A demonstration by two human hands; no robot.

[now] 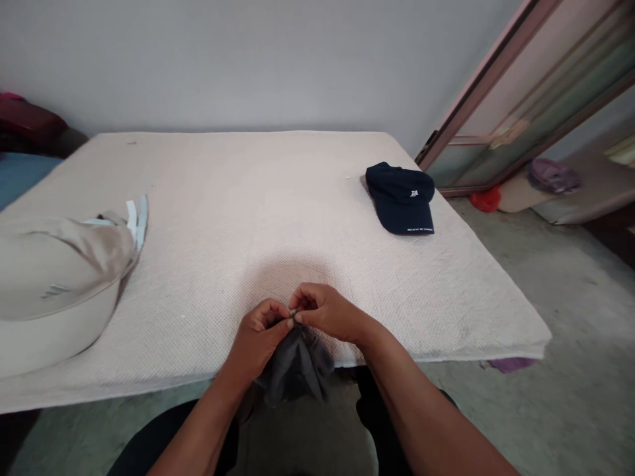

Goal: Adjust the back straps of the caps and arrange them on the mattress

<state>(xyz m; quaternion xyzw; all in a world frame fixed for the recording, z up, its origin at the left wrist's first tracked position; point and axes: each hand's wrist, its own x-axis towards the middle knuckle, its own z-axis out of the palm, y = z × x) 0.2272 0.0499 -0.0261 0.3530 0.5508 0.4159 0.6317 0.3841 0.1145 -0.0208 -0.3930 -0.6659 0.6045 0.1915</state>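
A plain, pale grey wall point(248, 66) stands behind everything, and in front of it spreads a broad, flat surface under a white, finely textured cloth cover point(258, 192). Grey, bare floor point(570, 330) shows to the right of it and below its near edge.

On the cover at the far left lies a large beige fabric cap point(59, 291), partly cut off by the edge of the view, its curved brim towards the person and a small striped mark on its front. Near the right edge of the cover, well apart from it, sits a navy blue fabric cap point(397, 198) with white lettering on the crown and along the brim.

A dark grey piece of soft fabric point(297, 373) hangs in loose folds at the middle of the near edge, just below the fingers. The left hand point(258, 334) and the right hand point(330, 311) meet over its top. Each is nearly closed, thumb tip brought against the bent forefinger, pinching the fabric's upper end; the other fingers are curled in. The thumbs nearly touch. The tiny bit between the fingertips is too small to make out.
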